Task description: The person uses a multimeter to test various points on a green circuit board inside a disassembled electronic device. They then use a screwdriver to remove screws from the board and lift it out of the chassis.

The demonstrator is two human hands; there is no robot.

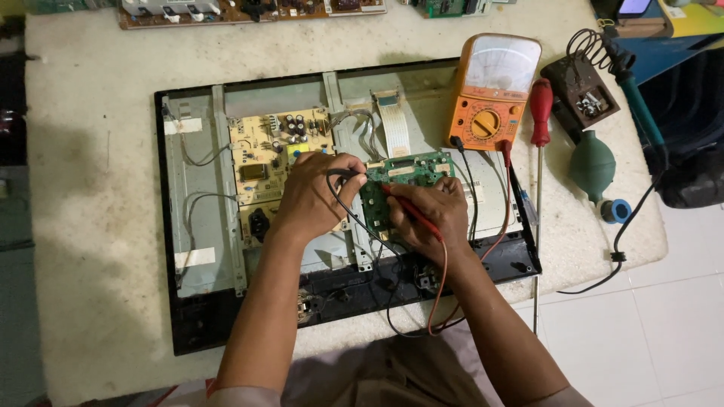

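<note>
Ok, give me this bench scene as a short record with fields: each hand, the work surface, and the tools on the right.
left hand: holds black probe on the green circuit board
right hand: holds red probe on the same board
workpiece: opened flat-screen chassis, back facing up, with a tan power board
meter: orange analog multimeter, leads plugged in
right side: red screwdriver, soldering iron stand, green blower bulb

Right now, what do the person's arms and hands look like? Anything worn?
Both forearms are bare from the elbows down. Left hand and right hand: no gloves; no rings, watch or wrist strap that I can make out. A light pinkish-grey short sleeve edge shows on each upper arm at the bottom of the frame.
</note>
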